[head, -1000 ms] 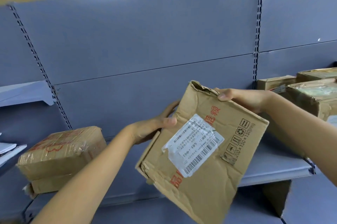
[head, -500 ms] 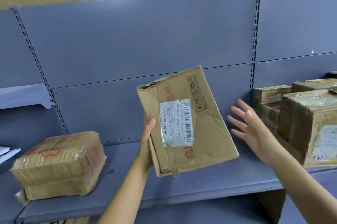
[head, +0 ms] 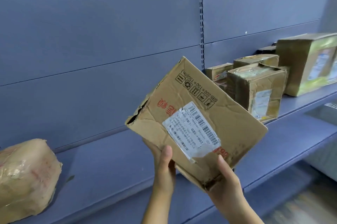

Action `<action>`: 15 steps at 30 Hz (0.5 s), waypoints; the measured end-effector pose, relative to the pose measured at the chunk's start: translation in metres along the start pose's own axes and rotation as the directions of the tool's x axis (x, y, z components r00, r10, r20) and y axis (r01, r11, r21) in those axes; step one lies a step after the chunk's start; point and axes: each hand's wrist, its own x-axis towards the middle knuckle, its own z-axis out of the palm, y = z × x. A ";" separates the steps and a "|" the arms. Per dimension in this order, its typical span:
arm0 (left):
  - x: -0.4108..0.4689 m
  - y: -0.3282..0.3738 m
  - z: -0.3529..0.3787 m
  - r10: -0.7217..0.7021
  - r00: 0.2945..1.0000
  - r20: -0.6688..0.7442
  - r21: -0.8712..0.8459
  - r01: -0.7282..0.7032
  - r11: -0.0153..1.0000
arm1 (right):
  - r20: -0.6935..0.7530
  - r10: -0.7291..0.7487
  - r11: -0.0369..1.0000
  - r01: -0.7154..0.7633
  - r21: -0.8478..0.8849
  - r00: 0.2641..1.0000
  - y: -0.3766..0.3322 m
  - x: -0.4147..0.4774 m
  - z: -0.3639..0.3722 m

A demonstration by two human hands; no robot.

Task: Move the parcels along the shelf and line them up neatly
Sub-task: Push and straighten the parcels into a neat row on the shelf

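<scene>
Clearly the step in hand is the carry: a crumpled cardboard parcel (head: 226,121) is held in the air, tilted with one corner up, in front of the blue shelf (head: 109,169) and resting on nothing. The left hand (head: 164,169) grips its lower left edge, thumb laid flat on the front face and the other fingers curled behind, mostly hidden. The right hand (head: 226,189) clamps the bottom corner the same way, thumb pressing the face just below the white shipping label (head: 191,130), its fingers out of sight under the box. On the shelf a taped brown parcel (head: 25,178) lies far to the left and a group of boxes (head: 255,89) stands to the right, with a bare stretch between them. The next move, as I judge it, calls for turning the parcel level, lowering it onto that stretch and squaring an edge with the back panel (head: 91,59) or a neighbour. Which end of the row it should join I cannot tell. Its torn upper left corner suggests soft walls, so a two-handed set-down seems wise.
</scene>
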 end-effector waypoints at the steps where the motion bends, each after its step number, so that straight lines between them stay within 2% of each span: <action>1: -0.005 -0.002 0.006 -0.030 0.999 0.032 -0.011 0.030 0.999 | -0.054 0.009 1.000 -0.007 0.022 0.999 -0.003 -0.006 -0.009; 3: -0.010 -0.002 0.018 -0.050 0.995 0.090 -0.028 0.053 0.998 | -0.164 -0.002 1.000 0.004 0.012 0.987 -0.015 -0.016 -0.022; 4: -0.009 0.000 0.024 -0.004 0.995 0.104 -0.066 0.011 0.998 | -0.202 -0.019 1.000 0.017 -0.012 0.979 -0.022 -0.020 -0.028; 6: -0.004 0.010 0.040 0.092 0.995 0.043 -0.178 -0.083 0.980 | -0.224 -0.045 0.996 0.028 -0.081 0.974 -0.041 -0.028 -0.037; 8: 0.001 0.020 0.059 0.104 0.994 -0.027 -0.246 -0.107 0.963 | -0.230 -0.065 0.990 0.034 -0.139 0.971 -0.061 -0.035 -0.051; 9: 0.003 0.022 0.068 0.086 0.996 -0.025 -0.232 -0.089 0.969 | -0.234 -0.080 0.986 0.043 -0.160 0.969 -0.072 -0.038 -0.058; 11: 0.002 0.019 0.091 0.034 0.997 0.072 -0.140 -0.024 0.990 | -0.260 -0.112 0.983 0.068 -0.173 0.959 -0.095 -0.046 -0.073; 15: -0.005 -0.015 0.134 -0.104 0.962 0.253 0.148 0.068 0.987 | -0.334 -0.192 0.966 0.117 -0.230 0.923 -0.153 -0.071 -0.120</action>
